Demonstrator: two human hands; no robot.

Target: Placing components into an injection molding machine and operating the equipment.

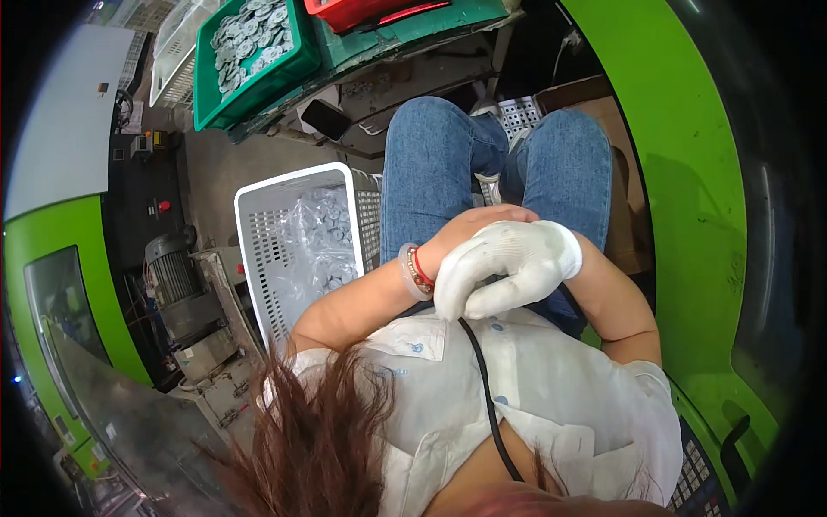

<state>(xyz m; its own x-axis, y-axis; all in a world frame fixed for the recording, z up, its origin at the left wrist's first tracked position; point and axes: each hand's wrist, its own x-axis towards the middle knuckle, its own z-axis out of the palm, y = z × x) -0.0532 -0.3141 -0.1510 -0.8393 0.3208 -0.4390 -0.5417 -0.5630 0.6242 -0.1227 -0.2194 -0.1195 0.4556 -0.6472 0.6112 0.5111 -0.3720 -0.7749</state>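
Note:
My left hand (pixel 473 226), bare, with a red bracelet and a pale bangle (pixel 410 274) at the wrist, rests over my lap. It lies against the far side of my right hand, and most of its fingers are hidden. A white knitted glove covers my right hand (pixel 510 265), whose fingers curl toward my belly. Between its fingertips a black cord (pixel 484 379) emerges and runs up my shirt to the neck. Both hands are above my thighs in blue jeans (pixel 431 164).
A white perforated basket (pixel 297 177) with bagged grey parts stands left of my legs. Beyond it, a green bin (pixel 207 95) of grey discs and a red bin (pixel 357 10) sit on a worn bench. Green machine panels (pixel 689 172) rise close on the right; a motor (pixel 177 271) stands left.

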